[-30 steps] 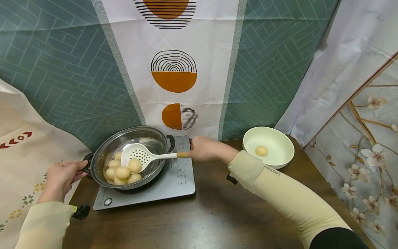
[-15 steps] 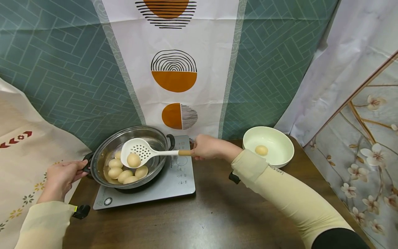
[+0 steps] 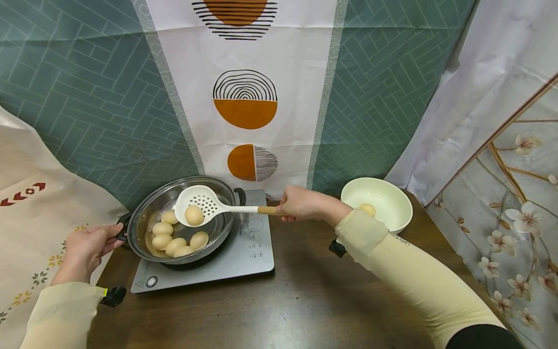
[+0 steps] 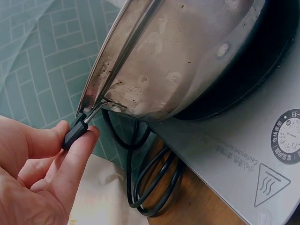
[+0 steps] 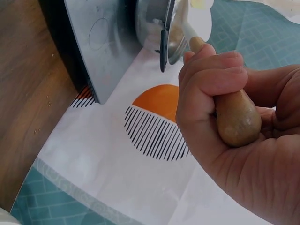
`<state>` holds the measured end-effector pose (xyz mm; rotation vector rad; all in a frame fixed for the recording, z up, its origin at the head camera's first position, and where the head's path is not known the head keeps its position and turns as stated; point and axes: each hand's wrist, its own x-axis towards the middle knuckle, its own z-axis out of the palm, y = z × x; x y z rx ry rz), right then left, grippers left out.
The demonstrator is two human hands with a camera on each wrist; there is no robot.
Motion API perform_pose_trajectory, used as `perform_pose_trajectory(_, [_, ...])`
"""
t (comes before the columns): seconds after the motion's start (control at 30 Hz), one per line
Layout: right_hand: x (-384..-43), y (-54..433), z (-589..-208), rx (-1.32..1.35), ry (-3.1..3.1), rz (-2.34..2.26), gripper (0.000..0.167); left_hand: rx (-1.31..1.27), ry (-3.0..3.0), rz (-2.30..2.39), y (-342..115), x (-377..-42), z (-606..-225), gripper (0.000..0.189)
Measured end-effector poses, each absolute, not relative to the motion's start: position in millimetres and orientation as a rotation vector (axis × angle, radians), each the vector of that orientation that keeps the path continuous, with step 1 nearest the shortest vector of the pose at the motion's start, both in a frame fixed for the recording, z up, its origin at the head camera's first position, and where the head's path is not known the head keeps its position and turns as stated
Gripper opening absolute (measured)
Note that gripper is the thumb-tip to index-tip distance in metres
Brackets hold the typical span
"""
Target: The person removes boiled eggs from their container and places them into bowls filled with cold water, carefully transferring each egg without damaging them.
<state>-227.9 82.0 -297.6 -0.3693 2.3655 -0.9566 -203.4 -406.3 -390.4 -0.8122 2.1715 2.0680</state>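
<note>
My right hand (image 3: 301, 203) grips the wooden handle (image 5: 239, 119) of a white slotted skimmer (image 3: 211, 208). One pale egg (image 3: 193, 215) lies in the skimmer's bowl, which is held level over the steel pan (image 3: 222, 242). Several more eggs (image 3: 162, 241) sit in the pan below, mostly along its left and near side. With thumb and fingers, my left hand (image 3: 89, 247) pinches the pan's black side handle (image 4: 75, 133). To the right, a pale green bowl (image 3: 392, 203) holds one egg (image 3: 367, 209), partly hidden by my right sleeve.
The pan stands on a grey induction cooker (image 3: 253, 257) on a brown wooden table (image 3: 296, 310). A black cord (image 4: 159, 183) is coiled beside the cooker under the pan handle. Patterned cloth (image 3: 370, 97) hangs behind the table.
The skimmer, first down among the eggs, has risen with one egg in it and shifted slightly right and away from me. My left hand has stayed on the pan handle.
</note>
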Motion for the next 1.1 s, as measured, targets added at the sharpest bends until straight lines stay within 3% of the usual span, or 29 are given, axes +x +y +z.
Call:
perform_pose_trajectory(0.6, [-228,120,-296,-0.317,2.306,-1.063,0.028,-0.833,2.183,2.041,-402,-202,-388,0.022])
perform_pose_trajectory(1.1, [-214,183,-286,-0.332,2.394,-1.080,0.029,-0.839,2.184,2.027,-403,-200,-389,0.019])
